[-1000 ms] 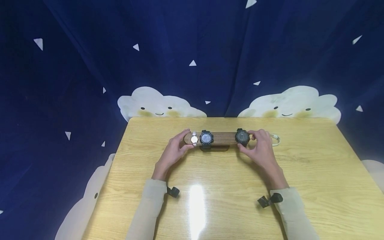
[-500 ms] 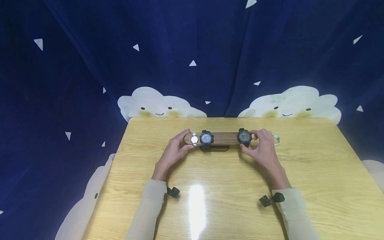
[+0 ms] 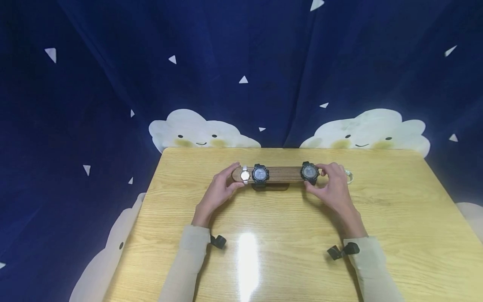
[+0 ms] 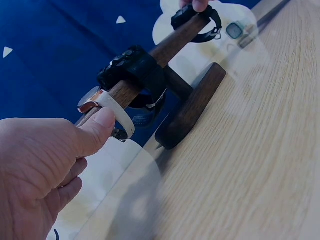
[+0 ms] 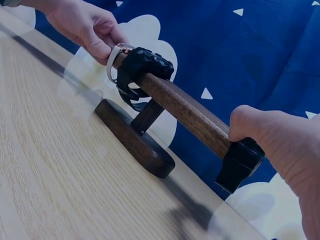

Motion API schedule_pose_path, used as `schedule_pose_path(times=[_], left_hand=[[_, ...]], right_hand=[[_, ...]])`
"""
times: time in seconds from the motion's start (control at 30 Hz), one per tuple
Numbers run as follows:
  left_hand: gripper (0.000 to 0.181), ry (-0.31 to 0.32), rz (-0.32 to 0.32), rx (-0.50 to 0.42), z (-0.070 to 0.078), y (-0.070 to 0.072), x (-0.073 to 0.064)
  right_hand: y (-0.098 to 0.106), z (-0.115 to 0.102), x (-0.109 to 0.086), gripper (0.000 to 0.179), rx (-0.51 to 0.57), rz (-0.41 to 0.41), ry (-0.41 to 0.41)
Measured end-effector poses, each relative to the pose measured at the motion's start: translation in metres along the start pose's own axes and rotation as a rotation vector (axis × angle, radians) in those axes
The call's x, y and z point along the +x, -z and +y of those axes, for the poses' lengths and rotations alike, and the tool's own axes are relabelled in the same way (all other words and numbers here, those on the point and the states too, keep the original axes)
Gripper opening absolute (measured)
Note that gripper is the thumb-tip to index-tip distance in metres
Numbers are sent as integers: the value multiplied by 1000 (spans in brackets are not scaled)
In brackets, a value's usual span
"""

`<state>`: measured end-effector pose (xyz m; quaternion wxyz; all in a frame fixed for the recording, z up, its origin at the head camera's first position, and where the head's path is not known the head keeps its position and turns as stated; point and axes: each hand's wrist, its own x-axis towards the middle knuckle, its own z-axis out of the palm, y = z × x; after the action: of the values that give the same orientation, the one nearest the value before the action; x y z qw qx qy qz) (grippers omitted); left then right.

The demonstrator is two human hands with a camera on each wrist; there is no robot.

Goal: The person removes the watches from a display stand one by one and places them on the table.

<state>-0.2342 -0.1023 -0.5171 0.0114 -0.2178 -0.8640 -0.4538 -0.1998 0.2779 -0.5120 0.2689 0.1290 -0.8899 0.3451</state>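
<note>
A dark wooden watch stand has a horizontal bar on a post and base. My left hand grips the bar's left end, thumb against the white-strapped watch looped there. Beside that watch, a chunky black watch encircles the bar. Another black watch is at the bar's right end, its strap looped below the bar in the left wrist view. My right hand pinches this watch between thumb and fingers. The right hand's fingertips are partly hidden in the right wrist view.
A pale-strapped watch lies on the wooden table to the right, partly behind my right hand. A dark blue curtain with clouds hangs behind the table's far edge. A wrist camera sits on each sleeve.
My right hand has slid the black watch a little to the right, towards the bar's right end. The left hand and the other watches on the stand hold their places.
</note>
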Motion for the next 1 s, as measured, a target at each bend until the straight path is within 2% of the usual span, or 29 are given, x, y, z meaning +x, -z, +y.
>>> schedule_pose_path(times=[1.0], left_hand=[[67,5,11,-8,1,-1,0]], right_hand=[[11,12,1,54,19,69,-21]])
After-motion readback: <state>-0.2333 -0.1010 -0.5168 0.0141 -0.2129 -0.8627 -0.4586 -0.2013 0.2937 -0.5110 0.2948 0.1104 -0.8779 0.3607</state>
